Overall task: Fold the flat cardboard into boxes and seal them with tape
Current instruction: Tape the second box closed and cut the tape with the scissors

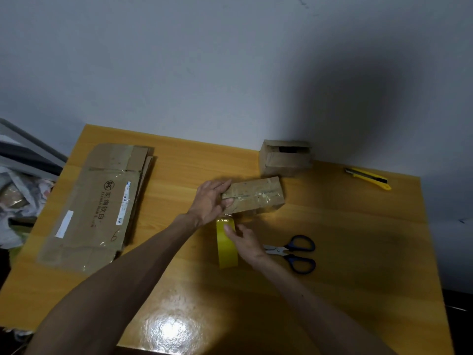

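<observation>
Flat cardboard (pixel 102 206) at table (pixel 358 252) left; box (pixel 256 197) center, tape (pixel 226 249) before it; scissors (pixel 294 253) right; second box (pixel 286 157) and knife (pixel 368 178) behind.

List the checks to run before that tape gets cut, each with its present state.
1. Left hand grips box: ok.
2. Right hand holds tape roll: ok.
3. Tape runs from roll to box: ok.
4. Scissors lie close beside right hand: ok.
5. A hand free for scissors: not ok, both busy.
6. Tape end stuck flat on box: cannot tell.
</observation>
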